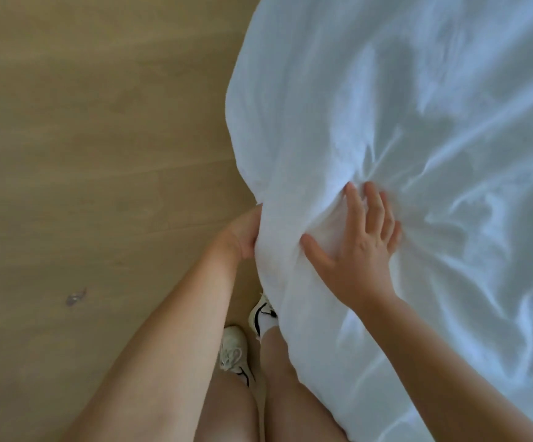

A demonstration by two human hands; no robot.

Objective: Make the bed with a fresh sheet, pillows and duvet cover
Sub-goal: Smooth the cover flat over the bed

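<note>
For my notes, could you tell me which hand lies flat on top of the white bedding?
The right hand, fingers spread on top; the left hand is at the bedding edge, fingers hidden.

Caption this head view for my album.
Left hand holds the edge of the white bedding while the right hand presses flat on it.

Right hand (pixel 354 250): palm down, fingers straight and spread, thumb wide, pressed flat on cloth (pixel 402 90). Left hand (pixel 241 236): at cloth edge, just beside right hand, fingers hidden under fold, grip not visible. Both forearms bare, stretched forward. Bare legs below.
</note>
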